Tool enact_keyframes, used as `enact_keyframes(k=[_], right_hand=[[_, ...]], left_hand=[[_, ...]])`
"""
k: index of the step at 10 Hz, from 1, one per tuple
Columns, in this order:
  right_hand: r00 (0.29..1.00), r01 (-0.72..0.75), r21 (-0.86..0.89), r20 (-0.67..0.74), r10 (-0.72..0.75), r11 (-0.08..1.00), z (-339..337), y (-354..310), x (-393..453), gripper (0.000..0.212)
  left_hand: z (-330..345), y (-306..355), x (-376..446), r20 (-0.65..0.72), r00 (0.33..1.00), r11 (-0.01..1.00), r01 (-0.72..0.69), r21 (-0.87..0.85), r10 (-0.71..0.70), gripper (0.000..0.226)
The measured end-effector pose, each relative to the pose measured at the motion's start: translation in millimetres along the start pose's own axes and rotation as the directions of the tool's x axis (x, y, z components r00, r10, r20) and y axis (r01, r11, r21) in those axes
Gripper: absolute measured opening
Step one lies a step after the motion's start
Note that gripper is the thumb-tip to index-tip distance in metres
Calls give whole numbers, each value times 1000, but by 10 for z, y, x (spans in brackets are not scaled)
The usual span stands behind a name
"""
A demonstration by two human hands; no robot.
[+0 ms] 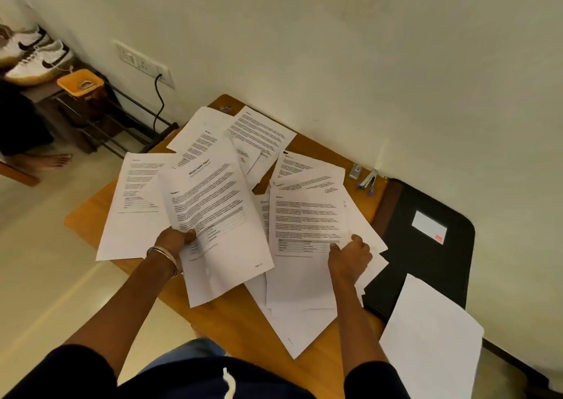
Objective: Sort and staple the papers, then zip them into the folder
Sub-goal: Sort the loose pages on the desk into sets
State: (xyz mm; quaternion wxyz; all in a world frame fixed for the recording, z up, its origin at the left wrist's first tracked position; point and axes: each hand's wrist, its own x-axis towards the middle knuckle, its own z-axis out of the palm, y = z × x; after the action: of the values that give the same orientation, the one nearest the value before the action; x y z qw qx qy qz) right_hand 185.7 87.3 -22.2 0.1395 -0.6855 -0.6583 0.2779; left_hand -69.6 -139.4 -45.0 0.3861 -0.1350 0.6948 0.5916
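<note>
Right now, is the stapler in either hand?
No. The stapler lies on the table by the wall; the left hand and right hand hold papers.

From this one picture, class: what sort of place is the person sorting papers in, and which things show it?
Probably a room in a home, not an office. White sneakers sit on a low rack by the wall, another person's bare foot rests on the floor, and the papers cover a small wooden table.

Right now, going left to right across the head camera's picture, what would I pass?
White shoes → orange box → wall socket → left hand holding a printed sheet → right hand → stapler → black folder.
</note>
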Motion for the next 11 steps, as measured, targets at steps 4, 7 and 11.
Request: enact_keyframes(k=[4,7,11], right_hand=[[956,159,-506,295,-3,848,196,18,86,113],[910,65,-588,366,194,806,116,-161,263,122],[953,-278,-565,-63,295,777,-559,79,339,42]], left_hand=[[24,93,353,16,989,957,135,257,-144,37],[-39,260,382,88,977,981,190,34,-192,33],[169,148,959,71,991,856,64,513,-117,44]])
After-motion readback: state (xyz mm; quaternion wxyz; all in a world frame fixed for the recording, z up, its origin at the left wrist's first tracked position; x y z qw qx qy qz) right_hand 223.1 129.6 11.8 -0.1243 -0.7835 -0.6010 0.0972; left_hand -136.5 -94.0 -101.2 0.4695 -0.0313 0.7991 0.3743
